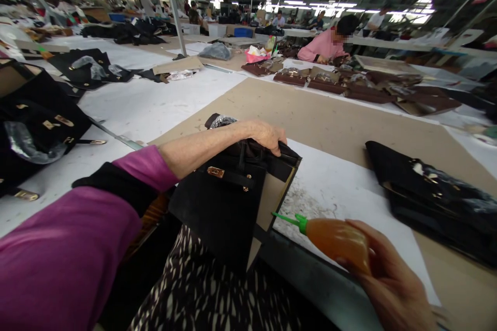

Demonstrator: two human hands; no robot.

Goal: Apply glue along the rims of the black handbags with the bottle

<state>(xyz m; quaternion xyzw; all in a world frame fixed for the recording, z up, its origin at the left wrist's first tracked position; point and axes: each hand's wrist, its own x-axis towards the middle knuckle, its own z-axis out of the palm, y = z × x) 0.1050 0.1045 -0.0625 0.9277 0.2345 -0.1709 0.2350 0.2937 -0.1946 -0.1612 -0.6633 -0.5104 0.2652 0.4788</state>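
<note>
A black handbag (221,204) with gold fittings lies tilted over the table's near edge, partly across my lap. My left hand (267,137) grips its upper edge, fingers curled over the black material; part of the grip is hidden. Along the bag's open side runs a yellowish strip beside a tan inner panel (271,201). In my right hand (388,269) is a squeeze bottle (337,240) of amber liquid, held on its side. Its thin green nozzle (287,218) points left, with the tip close to the bag's side edge.
Another black bag (438,201) lies at the right on brown board (310,108). More black bags (42,119) stand at the left. Brown bag pieces (326,83) line the far side, where a co-worker in a pink top (324,46) bends over the table. A metal post (174,10) rises behind.
</note>
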